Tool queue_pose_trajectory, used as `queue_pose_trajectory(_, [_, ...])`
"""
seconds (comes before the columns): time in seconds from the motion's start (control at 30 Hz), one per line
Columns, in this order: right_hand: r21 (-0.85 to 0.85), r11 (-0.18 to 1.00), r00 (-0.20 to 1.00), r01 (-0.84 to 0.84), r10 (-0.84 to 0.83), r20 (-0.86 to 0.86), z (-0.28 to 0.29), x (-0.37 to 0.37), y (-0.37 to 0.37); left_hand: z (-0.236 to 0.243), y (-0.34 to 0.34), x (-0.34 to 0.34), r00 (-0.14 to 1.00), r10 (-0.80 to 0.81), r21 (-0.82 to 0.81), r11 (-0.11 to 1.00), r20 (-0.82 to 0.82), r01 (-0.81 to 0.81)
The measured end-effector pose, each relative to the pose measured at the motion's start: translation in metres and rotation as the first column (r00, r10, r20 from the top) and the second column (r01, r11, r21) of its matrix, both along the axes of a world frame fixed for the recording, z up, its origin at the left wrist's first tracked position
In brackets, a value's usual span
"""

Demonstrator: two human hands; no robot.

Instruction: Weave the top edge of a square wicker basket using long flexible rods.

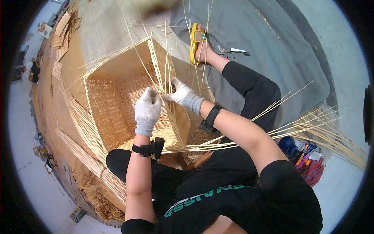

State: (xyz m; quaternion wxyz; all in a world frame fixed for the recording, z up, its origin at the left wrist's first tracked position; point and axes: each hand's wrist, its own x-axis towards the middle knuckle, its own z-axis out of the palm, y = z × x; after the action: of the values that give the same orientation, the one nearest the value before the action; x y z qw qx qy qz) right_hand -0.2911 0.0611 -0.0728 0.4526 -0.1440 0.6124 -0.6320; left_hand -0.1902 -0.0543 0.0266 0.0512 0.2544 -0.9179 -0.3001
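Note:
A woven wicker basket (128,84) lies tipped before me, its square opening facing me and its inside showing. My right hand (182,94), in a white glove, is closed round the near right rim (159,70), thumb inside and fingers among the upright rods outside. My left hand (148,109), also gloved, is closed in a pinch just inside that rim, beside the right thumb. A thin wicker rod (142,58) slants down to the left fingertips; whether they grip it is hard to tell. Long loose rods (206,147) run from the basket's lower corner to the right.
Bundles of wicker rods (83,156) lie left of the basket. More rods (327,126) fan out at far right, above a blue round object (287,145) and a red cloth (313,171). My yellow sandal (193,43) and a white-and-black tool (238,51) are on the grey sheet.

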Motion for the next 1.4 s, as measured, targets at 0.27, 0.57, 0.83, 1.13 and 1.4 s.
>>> queue_pose_trajectory(0.27, [0.222,0.973,0.997,-0.066,0.071,-0.011,0.027,-0.008,-0.01,-0.011,-0.02,0.005,0.991,0.053,0.378,0.921,0.121,-0.095])
queue_pose_trajectory(0.57, [0.231,0.964,0.983,0.129,-0.094,-0.155,0.014,0.009,-0.012,-0.041,-0.023,0.016,0.98,0.199,0.723,0.677,-0.003,-0.136])
queue_pose_trajectory(0.83, [0.044,0.978,0.978,0.206,-0.204,-0.046,-0.028,0.002,0.002,-0.059,-0.021,-0.001,0.986,0.122,0.922,0.355,0.114,-0.151])
queue_pose_trajectory(1.13, [-0.004,0.992,0.978,-0.122,0.12,-0.173,-0.021,-0.008,0.005,-0.04,-0.022,-0.002,0.977,0.004,0.796,0.579,0.213,-0.176])
queue_pose_trajectory(1.4, [-0.133,0.968,0.958,0.212,-0.179,0.223,-0.003,0.009,0.029,-0.054,-0.008,0.0,0.965,0.014,0.75,0.625,0.263,-0.214])
